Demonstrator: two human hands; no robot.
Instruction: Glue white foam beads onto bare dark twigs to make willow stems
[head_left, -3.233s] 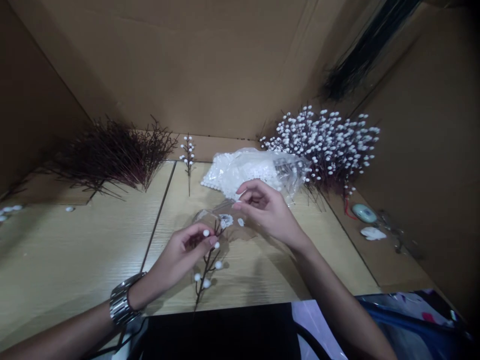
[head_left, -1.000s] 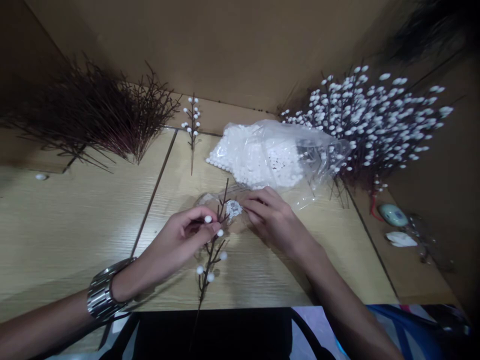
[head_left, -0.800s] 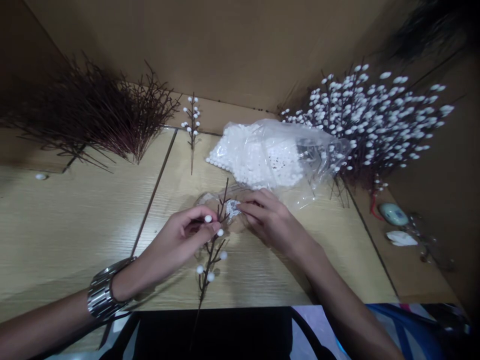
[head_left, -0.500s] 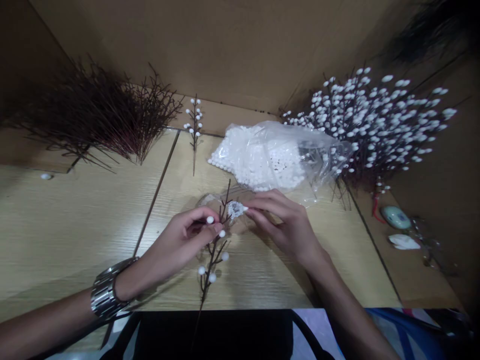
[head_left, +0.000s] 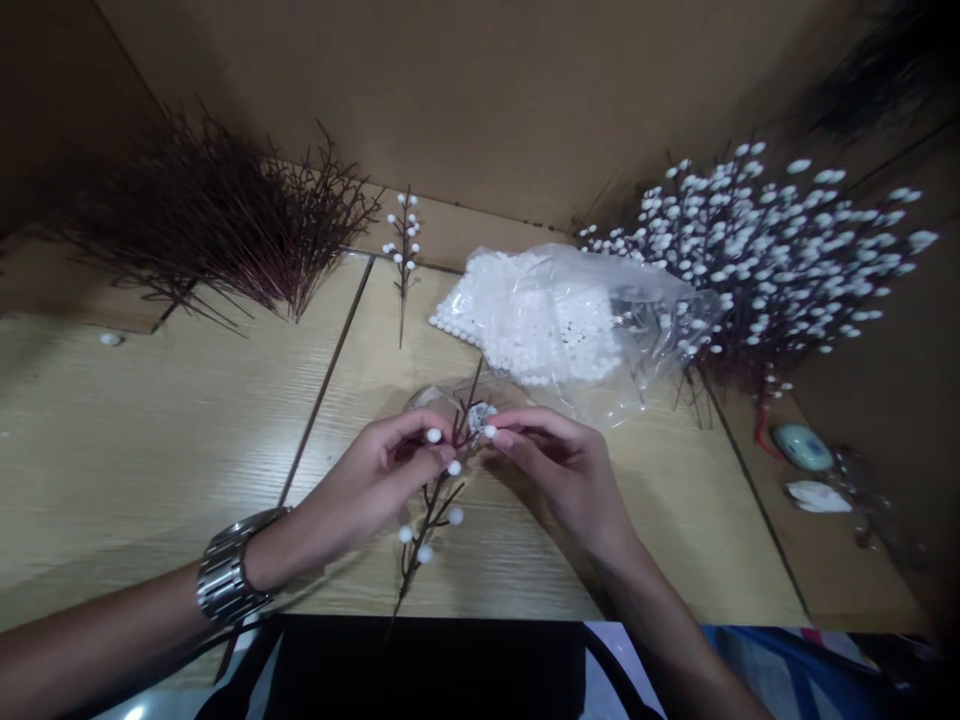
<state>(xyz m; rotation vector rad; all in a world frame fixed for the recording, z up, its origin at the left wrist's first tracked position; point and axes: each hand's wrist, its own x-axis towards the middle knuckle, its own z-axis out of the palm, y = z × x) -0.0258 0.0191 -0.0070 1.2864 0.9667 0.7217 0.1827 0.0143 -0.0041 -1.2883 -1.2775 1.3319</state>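
Observation:
My left hand (head_left: 405,455) pinches a brown artificial twig (head_left: 431,515) between thumb and fingers. Several white balls sit on the twig's side tips, while its upper tips are bare. My right hand (head_left: 562,460) holds a small white ball (head_left: 490,432) at its fingertips, by a side tip of the twig; whether the ball is pushed onto it I cannot tell. Just behind the fingers is a small round dish (head_left: 481,415) with something whitish in it, partly covered by the twig and my right hand.
A clear plastic bag of white balls (head_left: 525,310) lies beyond my hands. Bare brown twigs (head_left: 225,220) are heaped at the back left, and finished white-berry twigs (head_left: 765,250) at the back right. One berry twig (head_left: 403,260) lies alone. A greenish oval object (head_left: 802,447) is at right.
My right hand has brought the white ball from the small dish towards me, to the twig's side tip. My left hand keeps its pinch on the twig. The whole view has shifted slightly.

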